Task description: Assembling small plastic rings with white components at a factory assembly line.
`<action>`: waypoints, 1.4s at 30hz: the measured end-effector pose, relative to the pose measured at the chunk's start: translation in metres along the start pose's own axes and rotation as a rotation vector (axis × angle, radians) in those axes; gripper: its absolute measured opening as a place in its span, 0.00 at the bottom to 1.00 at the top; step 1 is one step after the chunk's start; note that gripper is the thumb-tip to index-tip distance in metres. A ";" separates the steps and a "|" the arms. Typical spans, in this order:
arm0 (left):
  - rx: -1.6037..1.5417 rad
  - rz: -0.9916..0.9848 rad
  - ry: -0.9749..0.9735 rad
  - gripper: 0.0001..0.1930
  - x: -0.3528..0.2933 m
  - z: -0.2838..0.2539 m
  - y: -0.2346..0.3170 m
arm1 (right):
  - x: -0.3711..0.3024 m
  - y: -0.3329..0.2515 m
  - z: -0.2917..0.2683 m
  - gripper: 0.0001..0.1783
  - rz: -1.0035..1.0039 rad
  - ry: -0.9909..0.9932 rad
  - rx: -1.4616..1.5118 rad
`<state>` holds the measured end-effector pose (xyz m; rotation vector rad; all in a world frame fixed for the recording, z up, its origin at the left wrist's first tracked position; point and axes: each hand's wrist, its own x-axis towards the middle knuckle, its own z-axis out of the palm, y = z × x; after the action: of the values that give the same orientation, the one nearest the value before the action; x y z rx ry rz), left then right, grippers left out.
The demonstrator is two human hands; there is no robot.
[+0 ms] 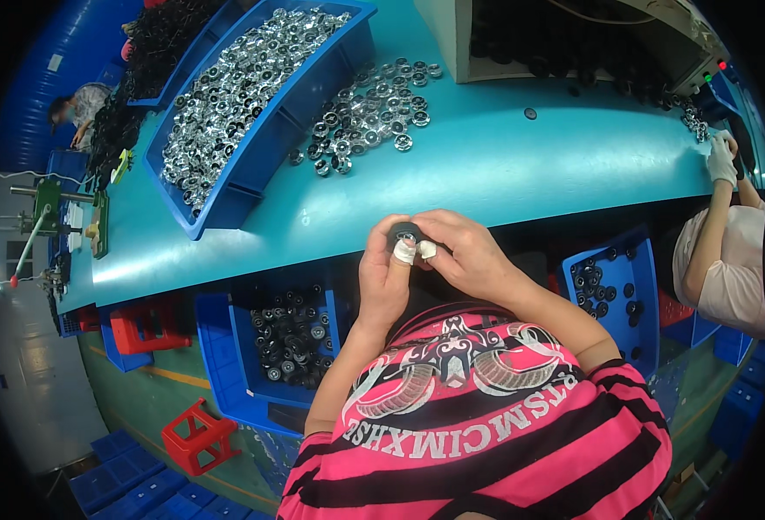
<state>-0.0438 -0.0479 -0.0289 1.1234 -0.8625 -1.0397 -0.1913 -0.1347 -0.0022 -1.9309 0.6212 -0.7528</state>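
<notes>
Close to the table's front edge, both of my hands hold one small black wheel [404, 230] with a shiny middle. The fingers of my left hand [384, 273] wrap its left side, and the thumb, bound in white tape, presses on its face. My right hand [466, 249] grips the right side, its thumb taped white too. Beyond them on the turquoise table [348, 204] lies a loose spread of shiny clear-and-black wheel hubs [369, 117]. A long blue bin [257, 143] heaped with the same hubs stands to the left of it.
Below the table edge, a blue crate [244, 347] holds black wheels; another blue crate [651, 321] is at right. A green hand press [46, 208] stands far left, red stools [199, 438] on the floor. At right a gloved co-worker [729, 243] works beside a metal housing [460, 43].
</notes>
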 end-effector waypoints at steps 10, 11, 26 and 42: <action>-0.021 -0.098 0.073 0.14 0.001 -0.007 -0.005 | 0.001 -0.004 0.005 0.11 -0.044 0.016 -0.077; -0.030 -0.118 0.074 0.15 0.002 -0.007 -0.005 | 0.002 -0.002 0.005 0.11 -0.015 0.000 -0.051; -0.186 -0.210 -0.056 0.30 0.007 -0.003 0.006 | 0.007 0.002 -0.010 0.14 0.167 -0.081 0.059; -0.034 -0.183 -0.033 0.35 0.005 -0.006 0.016 | 0.006 0.016 -0.013 0.18 0.442 -0.091 0.437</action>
<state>-0.0331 -0.0488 -0.0147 1.1753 -0.7754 -1.2226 -0.1983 -0.1530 -0.0099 -1.3556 0.7263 -0.4665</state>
